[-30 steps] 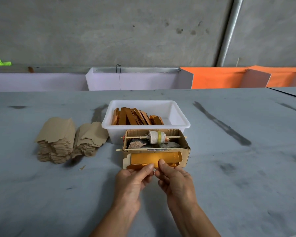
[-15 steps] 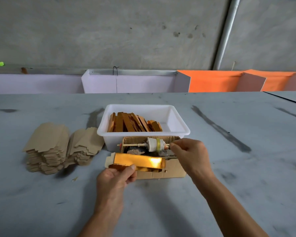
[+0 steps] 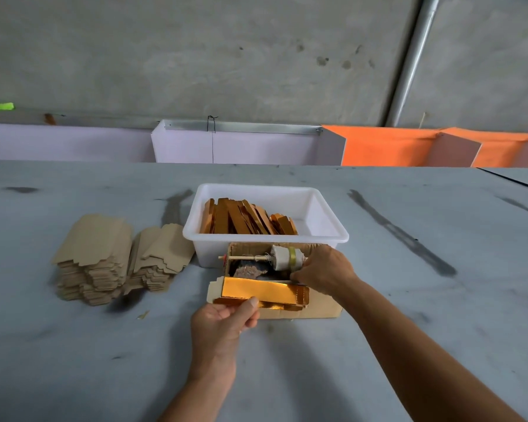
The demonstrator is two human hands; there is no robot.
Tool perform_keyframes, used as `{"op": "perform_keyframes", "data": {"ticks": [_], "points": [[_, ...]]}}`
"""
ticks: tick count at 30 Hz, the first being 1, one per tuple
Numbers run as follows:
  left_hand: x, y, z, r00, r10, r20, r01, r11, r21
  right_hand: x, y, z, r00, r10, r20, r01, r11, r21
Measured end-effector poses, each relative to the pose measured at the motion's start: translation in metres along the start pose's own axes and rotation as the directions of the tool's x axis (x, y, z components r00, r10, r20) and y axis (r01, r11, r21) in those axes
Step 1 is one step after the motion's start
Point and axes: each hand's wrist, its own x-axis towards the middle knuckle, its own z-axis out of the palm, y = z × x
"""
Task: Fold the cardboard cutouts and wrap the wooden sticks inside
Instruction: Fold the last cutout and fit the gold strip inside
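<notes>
Left hand [image 3: 223, 322] pinches the folded gold-faced cardboard cutout [image 3: 259, 292] above the grey surface [image 3: 73, 360], just before the brown cardboard box [image 3: 314, 310]; right hand [image 3: 325, 268] reaches into that box, its grip hidden.

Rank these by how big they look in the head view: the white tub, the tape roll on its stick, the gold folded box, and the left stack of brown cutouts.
1. White tub
2. Left stack of brown cutouts; looks clearly smaller than the tub.
3. Gold folded box, gripped by the left hand; nearer the camera, so this rank is unsure.
4. Tape roll
</notes>
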Motion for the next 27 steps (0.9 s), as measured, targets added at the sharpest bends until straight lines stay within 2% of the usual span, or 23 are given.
{"op": "perform_keyframes", "data": {"ticks": [7, 22, 27], "points": [[-0.002, 0.0, -0.001, 1.0, -0.005, 0.009, 0.005, 1.0, 0.02, 0.001, -0.003, -0.001, 0.996, 0.085, -0.018, -0.083, 0.991, 0.103], [-0.003, -0.004, 0.001, 0.999, 0.016, 0.041, -0.018, 0.999, 0.051, 0.006, -0.014, -0.012, 0.975, 0.179, 0.135, -0.215, 0.916, 0.339], [-0.002, -0.007, 0.002, 0.998, 0.025, 0.049, -0.028, 0.998, 0.052, 0.003, -0.02, -0.021, 0.967, 0.188, 0.171, -0.235, 0.918, 0.32]]}}
